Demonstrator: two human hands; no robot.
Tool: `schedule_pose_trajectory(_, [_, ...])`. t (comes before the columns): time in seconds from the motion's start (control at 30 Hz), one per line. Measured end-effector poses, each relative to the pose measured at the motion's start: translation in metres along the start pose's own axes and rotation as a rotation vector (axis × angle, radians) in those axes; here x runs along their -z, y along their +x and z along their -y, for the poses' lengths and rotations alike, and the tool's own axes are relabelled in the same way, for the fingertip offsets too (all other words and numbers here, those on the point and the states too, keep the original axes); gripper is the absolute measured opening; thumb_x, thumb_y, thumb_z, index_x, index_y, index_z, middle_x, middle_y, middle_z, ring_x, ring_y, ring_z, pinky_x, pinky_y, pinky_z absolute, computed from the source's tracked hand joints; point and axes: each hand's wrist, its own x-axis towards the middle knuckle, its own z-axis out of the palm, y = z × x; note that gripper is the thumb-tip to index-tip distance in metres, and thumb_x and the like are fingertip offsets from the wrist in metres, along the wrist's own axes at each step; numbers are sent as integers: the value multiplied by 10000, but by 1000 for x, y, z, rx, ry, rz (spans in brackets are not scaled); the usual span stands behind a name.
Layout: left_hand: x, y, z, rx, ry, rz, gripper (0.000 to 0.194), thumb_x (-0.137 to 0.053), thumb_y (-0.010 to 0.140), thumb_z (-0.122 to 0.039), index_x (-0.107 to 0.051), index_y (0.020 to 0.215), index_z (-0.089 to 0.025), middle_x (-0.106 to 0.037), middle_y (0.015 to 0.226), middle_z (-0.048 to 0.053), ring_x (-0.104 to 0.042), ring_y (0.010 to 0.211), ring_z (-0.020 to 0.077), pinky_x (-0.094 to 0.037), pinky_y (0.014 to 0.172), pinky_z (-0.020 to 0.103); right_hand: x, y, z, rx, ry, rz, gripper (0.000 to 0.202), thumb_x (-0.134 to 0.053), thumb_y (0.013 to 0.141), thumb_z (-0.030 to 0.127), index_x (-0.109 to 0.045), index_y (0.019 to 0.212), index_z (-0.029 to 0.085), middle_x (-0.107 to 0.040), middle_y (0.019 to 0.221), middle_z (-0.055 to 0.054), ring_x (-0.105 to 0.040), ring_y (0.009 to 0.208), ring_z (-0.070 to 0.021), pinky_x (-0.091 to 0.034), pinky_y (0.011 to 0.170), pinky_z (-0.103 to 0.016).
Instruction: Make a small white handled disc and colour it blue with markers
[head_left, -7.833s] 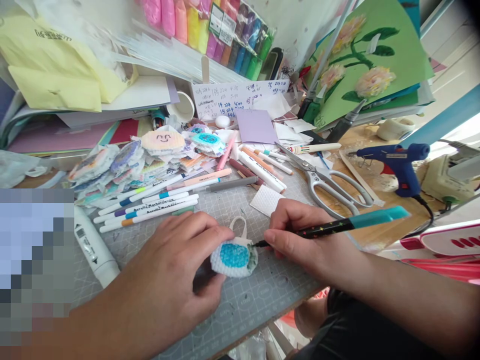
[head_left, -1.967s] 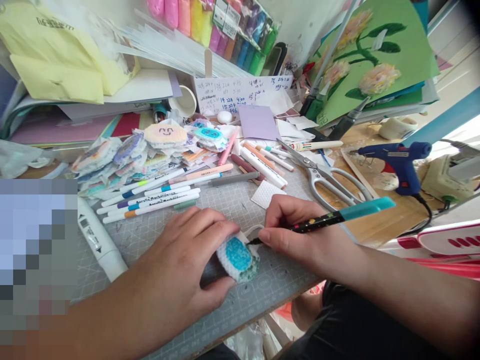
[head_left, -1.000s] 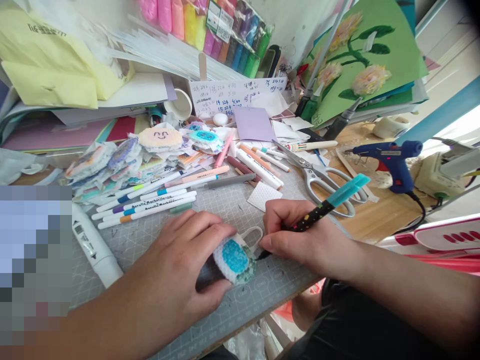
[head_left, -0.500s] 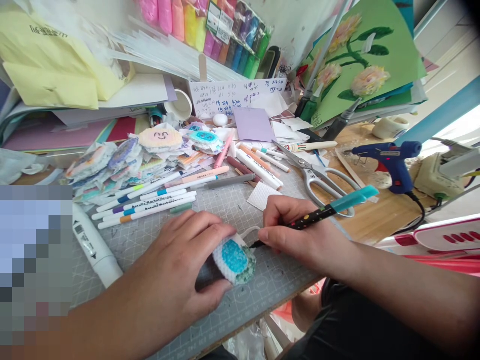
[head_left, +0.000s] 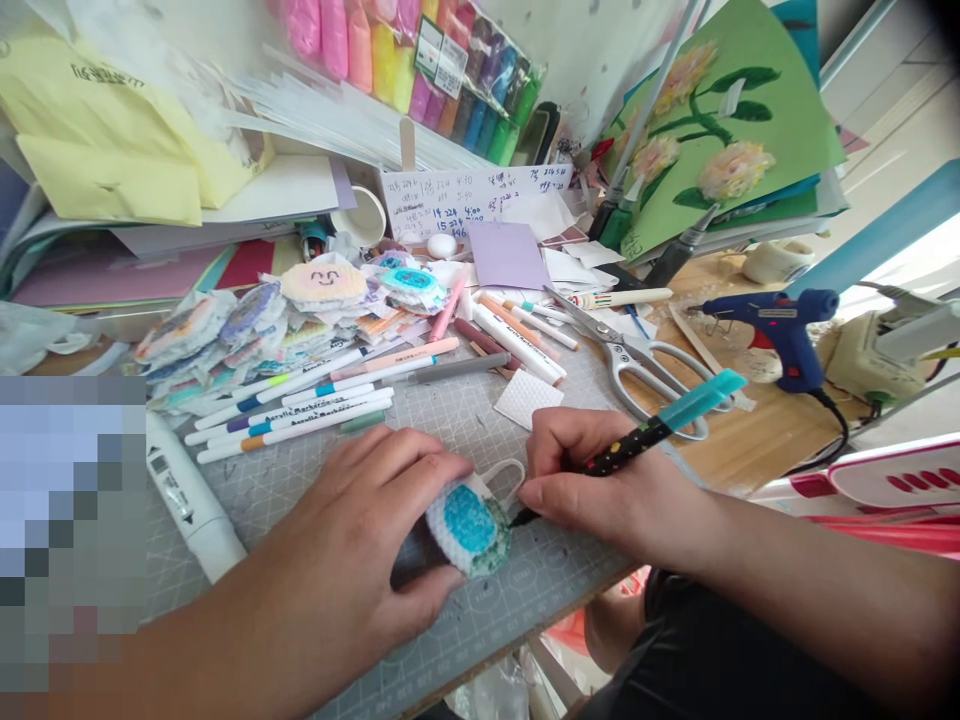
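Between the thumb and fingers of my left hand [head_left: 390, 520] is a small white textured craft piece [head_left: 470, 522] with a bright blue oval middle and green colouring along its lower right edge. My right hand [head_left: 600, 485] is closed around a black pen [head_left: 626, 445] with coloured dots and a teal end. The pen's dark tip is at the right edge of the piece; whether it touches, I cannot tell. A thin white loop [head_left: 506, 478] shows just behind the piece. Both hands are above the grey cutting mat [head_left: 525, 640], near its front edge.
Several white markers [head_left: 300, 425] lie beyond my left hand, beside a pile of wrapped craft pieces [head_left: 247, 325]. Scissors [head_left: 637, 365] and a blue glue gun [head_left: 780, 325] lie to the right. A thick white marker [head_left: 191, 500] lies left. Papers and a purple card [head_left: 508, 255] fill the back.
The pen tip has shifted slightly down and right along the edge of the piece, and the white loop shows more fully. My left hand keeps its grip.
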Motion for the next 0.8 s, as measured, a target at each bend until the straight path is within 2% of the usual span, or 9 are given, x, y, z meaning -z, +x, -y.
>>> schedule_pose_trajectory(0.13, [0, 0, 0, 8, -9, 0, 375, -625, 708, -208, -595, 1080, -254, -564, 1066, 22, -505, 1008, 264, -395, 889, 428, 0, 1, 0, 11, -18, -38, 220, -601, 674, 216, -421, 547, 199, -423, 498, 61, -383, 482, -78, -295, 449, -205])
schedule_pose_trajectory(0.63, [1, 0, 0, -9, 25, 2, 370, -621, 713, -225, -584, 1079, -256, -579, 1077, 37, -505, 1006, 262, -414, 892, 415, 1, 0, -1, -3, -29, -28, 233, -600, 676, 185, -415, 534, 198, -428, 485, 62, -385, 464, -76, -293, 439, -205])
schedule_pose_trajectory(0.8, [0, 0, 0, 0, 8, 11, 364, -618, 708, -213, -595, 1069, -251, -573, 1060, 35, -504, 1006, 265, -410, 889, 433, -1, 3, 1, 91, -23, -82, 236, -616, 682, 224, -427, 542, 198, -433, 505, 59, -381, 477, -76, -296, 444, -208])
